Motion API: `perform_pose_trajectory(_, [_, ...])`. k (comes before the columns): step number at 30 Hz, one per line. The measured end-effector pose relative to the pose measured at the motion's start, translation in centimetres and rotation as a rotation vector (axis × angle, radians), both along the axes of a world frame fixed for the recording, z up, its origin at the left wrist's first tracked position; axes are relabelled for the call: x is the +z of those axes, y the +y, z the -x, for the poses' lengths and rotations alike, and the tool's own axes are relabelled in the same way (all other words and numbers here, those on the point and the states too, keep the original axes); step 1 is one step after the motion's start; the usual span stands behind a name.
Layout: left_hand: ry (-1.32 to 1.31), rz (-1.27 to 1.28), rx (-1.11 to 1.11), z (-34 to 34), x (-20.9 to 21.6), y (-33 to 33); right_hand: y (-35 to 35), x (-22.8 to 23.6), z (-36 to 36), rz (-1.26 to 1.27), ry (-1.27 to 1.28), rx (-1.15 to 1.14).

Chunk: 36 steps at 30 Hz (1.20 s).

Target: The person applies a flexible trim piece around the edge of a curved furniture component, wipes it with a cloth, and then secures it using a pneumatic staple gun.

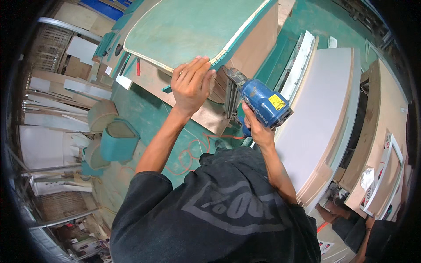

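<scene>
My right hand (258,129) is wrapped round the handle of a blue air nail gun (265,101) with a yellow label. The gun's nose points at the corner of a green-topped panel (184,30) and is close to its edge; I cannot tell whether it touches. My left hand (193,81) grips that corner, its fingers together over a slotted green edge strip (223,57). A pale trim runs along the panel's rim. The strip's other end shows left of my wrist, and my hand hides the part between.
An orange air hose (188,153) loops over the green floor. Curved white and wooden panels (324,101) lean at my right, where another person's arm and legs show. Teal curved pieces (118,140) and stacked boards stand at the left. A red-handled tool (138,67) lies beyond my left hand.
</scene>
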<state>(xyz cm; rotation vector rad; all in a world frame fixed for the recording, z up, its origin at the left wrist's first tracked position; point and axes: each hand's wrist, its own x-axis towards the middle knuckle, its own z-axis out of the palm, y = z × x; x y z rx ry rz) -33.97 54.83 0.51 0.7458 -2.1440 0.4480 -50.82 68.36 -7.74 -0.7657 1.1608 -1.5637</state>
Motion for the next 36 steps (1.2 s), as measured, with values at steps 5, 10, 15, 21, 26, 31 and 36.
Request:
perform_pose_trajectory(5, [0.038,0.002,0.005,0.0,-0.4,-0.1,-0.7,0.1,-0.3,0.029,0.091,0.032])
perform_pose_trajectory(10, [0.059,-0.071,-0.061,-0.6,0.1,-0.7,-1.7,0.2,-0.3,-0.003,-0.050,0.052])
perform_pose_trajectory(15, [0.081,-0.060,-0.057,-0.5,-0.2,-0.6,-1.5,-0.7,-0.6,0.024,0.068,0.046])
perform_pose_trajectory(21, [0.071,-0.054,-0.086,-0.6,-0.4,-0.8,-1.7,-0.7,-0.7,-0.002,0.248,0.005])
perform_pose_trajectory(26, [0.043,-0.009,-0.072,-0.8,-0.5,-0.9,-0.3,0.7,-0.8,0.063,0.036,0.060])
perform_pose_trajectory(31, [0.018,0.009,-0.020,-1.9,-0.3,-0.6,0.8,0.6,-0.8,0.020,-0.087,0.005])
perform_pose_trajectory(36, [0.033,0.026,0.011,-3.4,-0.6,-0.1,1.2,0.1,-2.3,-0.024,-0.106,0.051])
